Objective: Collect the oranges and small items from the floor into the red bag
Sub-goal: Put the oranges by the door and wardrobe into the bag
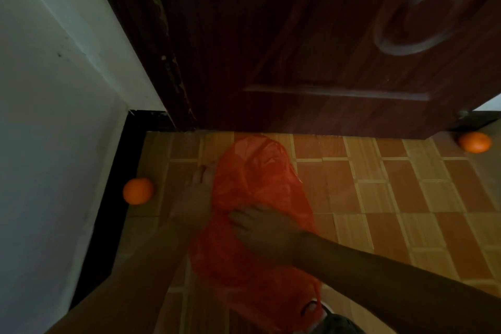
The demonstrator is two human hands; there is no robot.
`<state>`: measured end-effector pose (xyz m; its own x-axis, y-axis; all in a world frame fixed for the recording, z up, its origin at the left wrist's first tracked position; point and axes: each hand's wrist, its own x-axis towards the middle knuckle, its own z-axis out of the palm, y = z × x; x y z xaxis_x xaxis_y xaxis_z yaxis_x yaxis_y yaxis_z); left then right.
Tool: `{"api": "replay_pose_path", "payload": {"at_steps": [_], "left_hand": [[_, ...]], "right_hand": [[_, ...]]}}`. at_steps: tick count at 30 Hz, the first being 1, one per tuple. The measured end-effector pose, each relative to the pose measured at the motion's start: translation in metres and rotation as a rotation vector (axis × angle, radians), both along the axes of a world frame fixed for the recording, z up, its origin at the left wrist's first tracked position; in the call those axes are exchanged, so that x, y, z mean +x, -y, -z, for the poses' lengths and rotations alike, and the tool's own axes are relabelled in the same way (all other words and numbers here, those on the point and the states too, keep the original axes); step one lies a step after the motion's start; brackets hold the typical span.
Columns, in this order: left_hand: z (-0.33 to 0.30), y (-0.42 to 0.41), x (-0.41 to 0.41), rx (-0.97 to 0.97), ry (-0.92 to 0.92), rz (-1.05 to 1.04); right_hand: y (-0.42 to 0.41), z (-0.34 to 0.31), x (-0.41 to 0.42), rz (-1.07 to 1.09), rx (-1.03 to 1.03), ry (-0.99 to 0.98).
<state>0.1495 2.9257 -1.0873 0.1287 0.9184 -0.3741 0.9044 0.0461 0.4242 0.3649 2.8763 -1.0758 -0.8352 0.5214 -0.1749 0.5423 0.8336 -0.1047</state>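
- Right by the bottom of the door lies the red bag (254,198), on the floor (379,198). It is thin, see-through plastic, soft and crinkly, stretched out long.
- One orange (138,190) sits at the left edge of the floor, touching the black strip (108,211) at the foot of the wall. It is round and bright.
- Another orange (475,142) sits at the far right corner of the floor, tucked just under the corner of the door (311,49).
- That door is dark brown wood with raised lines and a curved shape cut into it. Its left edge looks chipped.
- Small brick-shaped tiles cover the floor, orange and tan, with pale lines between them.
- At the left, the wall (40,116) is smooth and white.
- On the middle of the bag rests the right hand (260,228), palm down. Its fingers are spread a bit and bent, and they bunch the plastic under them.
- Beside the bag's left edge is the left hand (193,198). It is blurry. Its fingers look fairly straight and point toward the door, right next to the plastic. I cannot tell if they hold it.
- Both arms are bare and come in from the bottom of the view.
- Something small and pale (311,306) shows at the near end of the bag, too blurry to name.
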Motion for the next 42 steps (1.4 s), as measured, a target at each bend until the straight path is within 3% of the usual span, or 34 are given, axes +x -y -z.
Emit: {"api": "replay_pose_path", "payload": {"at_steps": [4,7,9,12,19,24,27,30,34,42], "left_hand": [[0.003,0.004,0.009,0.187,-0.238,0.178],[0.000,0.011,0.013,0.191,-0.402,0.329],[0.000,0.017,0.014,0.149,-0.411,0.521],[0.001,0.031,0.015,0.070,-0.361,0.753],[0.016,0.045,-0.010,-0.109,-0.483,0.471],[0.022,0.046,-0.032,-0.181,-0.346,0.244],[0.014,0.050,-0.036,-0.178,-0.474,0.324],[0.002,0.050,-0.038,-0.229,-0.467,0.329],[-0.018,0.052,-0.041,-0.280,-0.467,0.361],[-0.012,0.069,-0.072,-0.185,-0.449,0.350]], "right_hand": [[-0.033,-0.004,0.001,0.117,0.066,-0.026],[-0.064,0.011,0.034,0.244,-0.081,0.262],[-0.072,0.027,0.051,0.289,-0.133,0.332],[-0.075,0.042,0.058,0.398,-0.162,0.259],[-0.084,0.055,0.060,0.601,-0.224,0.240],[-0.089,0.057,0.068,0.633,-0.244,0.194],[-0.089,0.055,0.056,0.613,-0.221,0.036],[-0.092,0.043,0.034,0.522,-0.193,-0.141],[-0.095,0.031,-0.014,0.403,-0.198,-0.215],[-0.104,0.020,-0.103,0.318,-0.320,-0.313]]}}
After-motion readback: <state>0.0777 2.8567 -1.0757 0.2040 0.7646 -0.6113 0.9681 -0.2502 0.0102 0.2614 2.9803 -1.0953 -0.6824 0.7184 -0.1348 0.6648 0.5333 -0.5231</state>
